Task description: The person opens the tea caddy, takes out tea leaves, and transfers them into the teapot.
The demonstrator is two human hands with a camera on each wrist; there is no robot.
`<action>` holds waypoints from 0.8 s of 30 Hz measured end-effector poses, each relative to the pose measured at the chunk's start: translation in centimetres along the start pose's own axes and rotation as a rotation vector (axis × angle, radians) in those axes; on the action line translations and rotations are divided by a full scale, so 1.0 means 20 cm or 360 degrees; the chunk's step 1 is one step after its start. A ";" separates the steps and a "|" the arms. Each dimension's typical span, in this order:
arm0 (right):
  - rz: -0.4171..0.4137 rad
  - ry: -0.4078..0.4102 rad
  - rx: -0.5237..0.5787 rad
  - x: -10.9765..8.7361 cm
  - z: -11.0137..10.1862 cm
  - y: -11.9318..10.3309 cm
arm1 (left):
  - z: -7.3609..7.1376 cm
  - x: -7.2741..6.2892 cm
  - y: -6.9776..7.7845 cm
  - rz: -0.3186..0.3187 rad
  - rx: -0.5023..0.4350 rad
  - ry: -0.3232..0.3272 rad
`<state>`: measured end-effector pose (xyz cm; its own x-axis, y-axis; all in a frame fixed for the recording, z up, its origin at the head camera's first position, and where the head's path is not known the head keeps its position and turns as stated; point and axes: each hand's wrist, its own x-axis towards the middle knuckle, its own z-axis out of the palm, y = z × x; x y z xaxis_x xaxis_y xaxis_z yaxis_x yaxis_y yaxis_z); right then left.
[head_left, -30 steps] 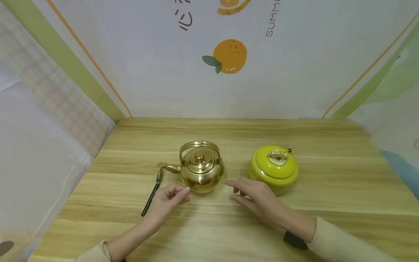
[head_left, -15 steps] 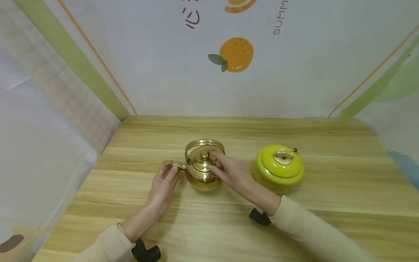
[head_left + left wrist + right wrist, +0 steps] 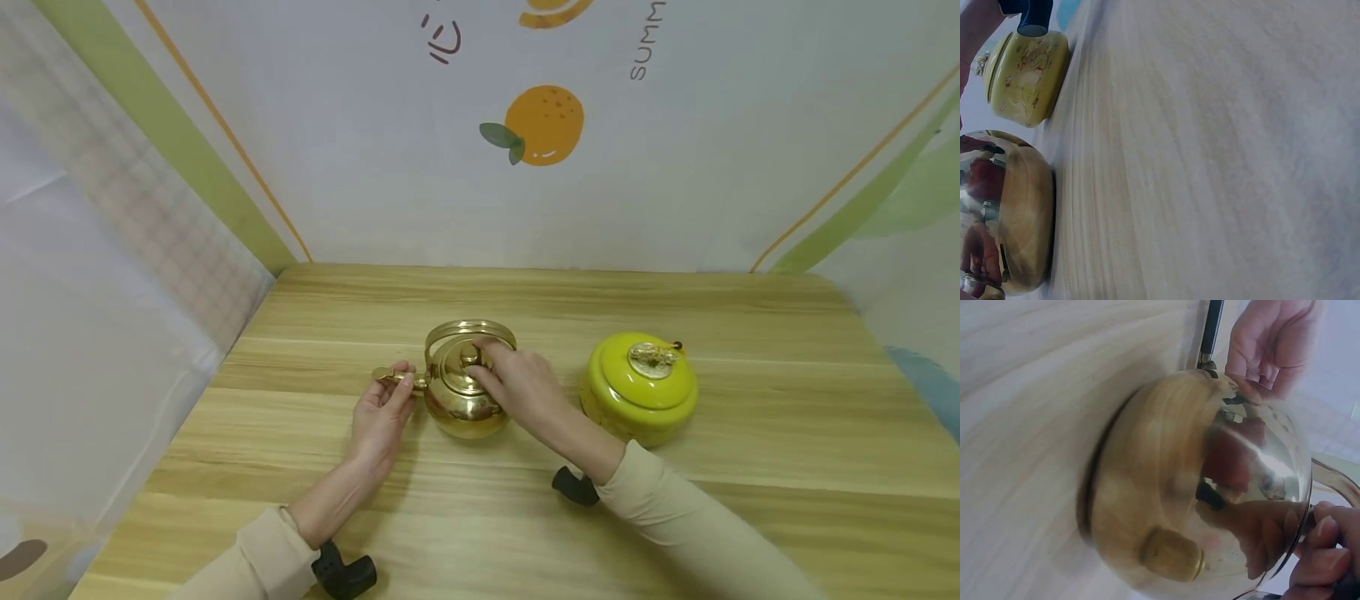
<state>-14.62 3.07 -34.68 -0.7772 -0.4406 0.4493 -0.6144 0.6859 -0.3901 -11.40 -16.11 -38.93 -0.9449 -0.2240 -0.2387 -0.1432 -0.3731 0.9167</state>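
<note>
A shiny brass kettle (image 3: pixel 461 412) stands upright on the wooden table in the head view, its arched handle (image 3: pixel 468 325) raised. My left hand (image 3: pixel 378 425) pinches the spout (image 3: pixel 384 374) between thumb and fingers. Across from it, my right hand (image 3: pixel 532 392) has thumb and index finger on either side of the knob (image 3: pixel 470 355) on the lid (image 3: pixel 452 371), which sits on the kettle. Seen from the right wrist, curled fingers (image 3: pixel 1322 556) lie at the lid's rim. A thin black-handled brush (image 3: pixel 1212 328) lies beyond the kettle; in the head view my left hand and arm hide it.
A yellow lidded jar (image 3: pixel 633 400) with a gold ornament (image 3: pixel 652 360) stands to the right of the kettle, close to my right forearm. Black camera mounts (image 3: pixel 345 573) hang under the wrists. A printed cloth wall (image 3: pixel 375 183) rises behind the table's back edge.
Both hands have moved in to the kettle: the left took hold of the spout, the right reached over to the lid knob. The kettle and jar stand in the same places on the table.
</note>
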 end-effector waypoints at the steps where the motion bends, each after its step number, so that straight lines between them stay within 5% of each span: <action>1: 0.0007 0.0001 0.0000 0.00 0.00 0.00 | 0.00 0.00 0.00 0.0006 0.0006 0.0001; 12: 0.0068 -0.0044 0.0015 0.00 0.01 -0.01 | 0.00 0.00 0.00 0.0019 0.0061 0.0003; 24: -0.0089 0.0088 0.0095 -0.01 0.00 -0.01 | 0.00 0.01 0.00 0.0018 0.0122 -0.0004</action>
<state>-14.27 3.05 -34.72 -0.7336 -0.4438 0.5148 -0.6651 0.6243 -0.4096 -11.47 -16.19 -39.01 -0.9474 -0.2252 -0.2276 -0.1548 -0.3003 0.9412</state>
